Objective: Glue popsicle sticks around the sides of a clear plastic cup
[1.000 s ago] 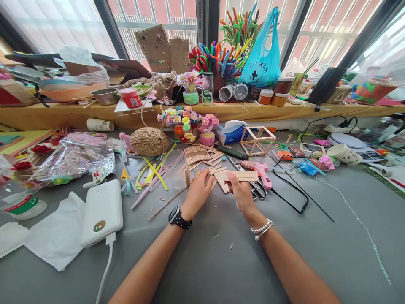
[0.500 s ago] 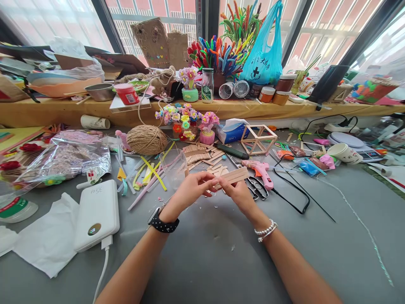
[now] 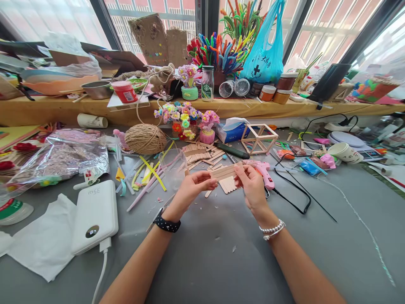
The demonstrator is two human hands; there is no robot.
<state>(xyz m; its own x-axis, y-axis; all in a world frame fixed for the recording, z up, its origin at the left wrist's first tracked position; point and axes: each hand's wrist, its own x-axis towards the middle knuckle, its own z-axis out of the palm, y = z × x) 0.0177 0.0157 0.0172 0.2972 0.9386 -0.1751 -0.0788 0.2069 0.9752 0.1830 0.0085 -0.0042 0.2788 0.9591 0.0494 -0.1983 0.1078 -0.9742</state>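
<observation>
Between my two hands, above the grey table, is a small flat piece made of wooden craft sticks lying side by side (image 3: 224, 172). My left hand (image 3: 196, 185) pinches its left end between thumb and fingers. At the other end, my right hand (image 3: 252, 185) has its thumb and fingertips closed on the piece. Just beyond and below lies a row of craft sticks (image 3: 228, 185) with rounded ends, flat on the table. A pink glue gun (image 3: 268, 179) rests behind my right hand, which partly hides it. The scissors there are mostly covered by that hand.
A clear plastic cup (image 3: 173, 169) stands left of the loose sticks. A wooden stick cube frame (image 3: 260, 139), a ball of twine (image 3: 145, 139) and crocheted flowers (image 3: 208, 126) sit further back. A white power bank (image 3: 95, 215) with a cable lies at left.
My right hand has turned and moved right, from the middle of the stick piece to its right end. The row of sticks on the table now shows more.
</observation>
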